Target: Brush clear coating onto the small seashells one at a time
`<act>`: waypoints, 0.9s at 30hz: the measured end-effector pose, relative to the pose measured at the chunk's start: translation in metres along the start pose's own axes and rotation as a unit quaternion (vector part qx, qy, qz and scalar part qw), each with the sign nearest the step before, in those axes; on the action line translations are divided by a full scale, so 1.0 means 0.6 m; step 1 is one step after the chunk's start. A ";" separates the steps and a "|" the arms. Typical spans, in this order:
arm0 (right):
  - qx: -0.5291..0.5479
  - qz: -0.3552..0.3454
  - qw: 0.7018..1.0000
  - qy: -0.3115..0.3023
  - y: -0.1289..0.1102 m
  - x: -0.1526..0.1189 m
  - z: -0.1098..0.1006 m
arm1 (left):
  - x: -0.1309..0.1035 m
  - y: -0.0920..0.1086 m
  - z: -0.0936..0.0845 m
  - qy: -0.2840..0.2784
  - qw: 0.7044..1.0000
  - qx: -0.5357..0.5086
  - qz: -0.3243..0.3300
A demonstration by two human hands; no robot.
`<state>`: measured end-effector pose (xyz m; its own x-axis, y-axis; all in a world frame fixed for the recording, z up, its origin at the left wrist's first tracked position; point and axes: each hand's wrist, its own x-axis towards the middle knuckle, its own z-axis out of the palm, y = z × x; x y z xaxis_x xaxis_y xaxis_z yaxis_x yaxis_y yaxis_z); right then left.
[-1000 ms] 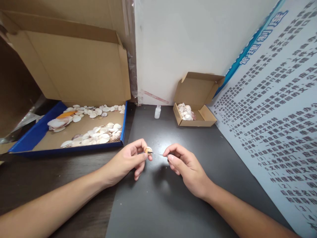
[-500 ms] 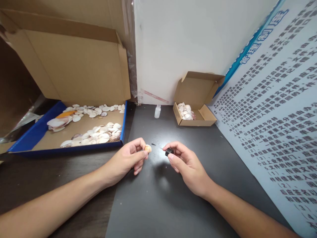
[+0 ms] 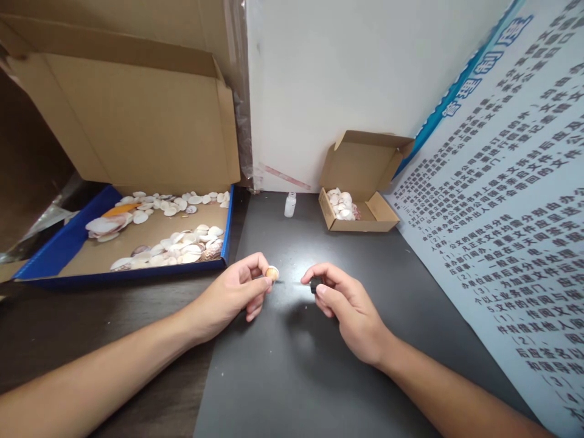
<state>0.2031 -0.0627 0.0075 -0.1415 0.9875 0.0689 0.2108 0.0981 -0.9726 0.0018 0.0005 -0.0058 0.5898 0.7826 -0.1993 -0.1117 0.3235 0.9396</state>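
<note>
A small tan-and-white seashell [image 3: 272, 274] is pinched between the thumb and fingers of my left hand [image 3: 241, 286]. Opposite it, my right hand [image 3: 344, 301] grips a black brush cap [image 3: 315, 284] from the side. A thin pale stem runs from the cap toward the shell, and its dark tip appears close to the shell's edge; whether it touches I cannot tell. Beyond both hands, a small whitish bottle [image 3: 289, 205] stands upright on the dark tabletop with no cap on its neck.
To the left, a large open blue-sided box [image 3: 150, 274] holds many seashells in groups. A smaller open cardboard box [image 3: 365, 226] with shells piled at its left stands back right. A white panel [image 3: 328, 79] rises behind, and a printed sign [image 3: 502, 201] leans along the right.
My right hand has shifted slightly right and turned the brush cap, so its stem now points more directly at the shell. My left hand has barely moved.
</note>
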 end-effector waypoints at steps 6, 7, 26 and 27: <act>-0.017 -0.011 1.000 0.012 0.002 -0.002 0.002 | -0.001 0.000 -0.002 -0.010 1.000 0.020 0.003; -0.018 -0.013 1.000 0.017 0.001 -0.003 0.003 | -0.001 0.000 -0.002 -0.009 1.000 0.022 0.002; -0.021 -0.006 0.999 -0.027 -0.005 -0.003 0.001 | 0.000 -0.003 -0.004 -0.021 0.999 0.024 0.011; -0.020 -0.007 0.999 -0.032 -0.005 -0.003 0.002 | 0.000 -0.003 -0.004 -0.022 0.999 0.024 0.010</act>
<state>0.2017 -0.0650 0.0099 -0.2058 0.9764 0.0660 0.2463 0.1169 -0.9621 0.0003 0.0013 -0.0079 0.6223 0.7645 -0.1683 -0.0861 0.2805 0.9560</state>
